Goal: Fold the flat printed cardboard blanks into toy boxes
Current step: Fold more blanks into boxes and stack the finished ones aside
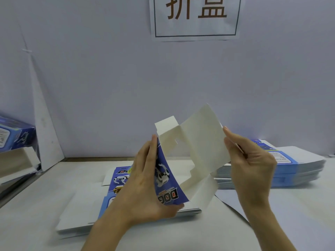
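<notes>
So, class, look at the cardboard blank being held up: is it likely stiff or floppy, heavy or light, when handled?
Probably springy rather than floppy: the cardboard blank bows in the left hand, yet its flaps stand out unsupported. Likely light: the right hand pinches its edge with fingertips only. It probably bends most readily along its creases.

White table [308, 214] carries one blank stack [78, 211] centre; a second stack [299, 171] right.
</notes>
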### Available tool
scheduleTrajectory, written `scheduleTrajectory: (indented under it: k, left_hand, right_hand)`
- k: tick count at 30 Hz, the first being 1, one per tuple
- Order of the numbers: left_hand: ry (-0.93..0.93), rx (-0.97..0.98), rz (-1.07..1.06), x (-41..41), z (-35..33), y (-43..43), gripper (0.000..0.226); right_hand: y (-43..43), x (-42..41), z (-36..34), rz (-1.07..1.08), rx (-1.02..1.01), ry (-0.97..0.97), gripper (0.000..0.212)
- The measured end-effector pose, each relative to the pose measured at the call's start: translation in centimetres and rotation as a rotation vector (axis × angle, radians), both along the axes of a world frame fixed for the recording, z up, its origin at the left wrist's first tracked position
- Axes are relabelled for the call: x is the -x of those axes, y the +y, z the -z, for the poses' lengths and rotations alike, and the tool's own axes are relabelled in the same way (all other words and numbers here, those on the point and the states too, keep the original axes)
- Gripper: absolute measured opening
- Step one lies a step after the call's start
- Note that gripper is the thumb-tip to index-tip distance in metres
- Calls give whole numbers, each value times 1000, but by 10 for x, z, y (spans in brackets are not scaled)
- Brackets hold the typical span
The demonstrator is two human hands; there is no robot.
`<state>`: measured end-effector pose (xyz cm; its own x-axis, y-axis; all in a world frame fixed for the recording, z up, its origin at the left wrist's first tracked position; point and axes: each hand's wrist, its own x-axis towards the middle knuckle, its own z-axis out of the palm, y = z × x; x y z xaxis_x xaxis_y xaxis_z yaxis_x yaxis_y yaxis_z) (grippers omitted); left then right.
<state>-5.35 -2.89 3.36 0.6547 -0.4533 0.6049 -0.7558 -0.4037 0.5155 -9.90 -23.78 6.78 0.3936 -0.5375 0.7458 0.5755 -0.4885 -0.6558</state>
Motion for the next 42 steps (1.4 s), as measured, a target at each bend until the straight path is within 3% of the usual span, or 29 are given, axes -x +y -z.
scheduleTrajectory:
  k: [4,11,16,20,26,28,32,34,36,39,42]
  left_hand:
    - [4,-3,-10,0,0,0,138]
    - [-5,-17,-13,-1,1,-1,139]
    - [-17,-36,-13,-1,1,-4,138]
    - [-2,-11,-14,-2,1,0,139]
    - [-88,-60,9,1,1,-6,140]
    - [-87,-63,7,1,1,-6,140]
    - [9,49,-19,-3,-2,0,138]
    - [12,115,-36,-4,-3,1,139]
    - [24,180,-72,-5,-3,1,141]
    - [63,275,-169,-3,-4,-1,138]
    - [142,451,-253,3,-10,-9,137]
  right_hand:
    - [8,3,-2,-78,-37,-14,25]
    - [6,12,-19,-517,-484,141,21]
    - [11,15,-20,-309,-351,96,26]
    - [9,13,-20,-381,-339,134,17]
    - [-5,-5,1,-651,-955,378,24]
    - [-5,-10,6,-714,-1020,393,24]
    - [-10,-7,-5,-797,-890,93,37]
    - [-11,-1,-12,-921,-853,23,31]
    - [-10,0,-9,-887,-678,163,27]
    - [-7,-2,1,-617,-80,599,51]
    - [6,-1,12,-677,384,822,74]
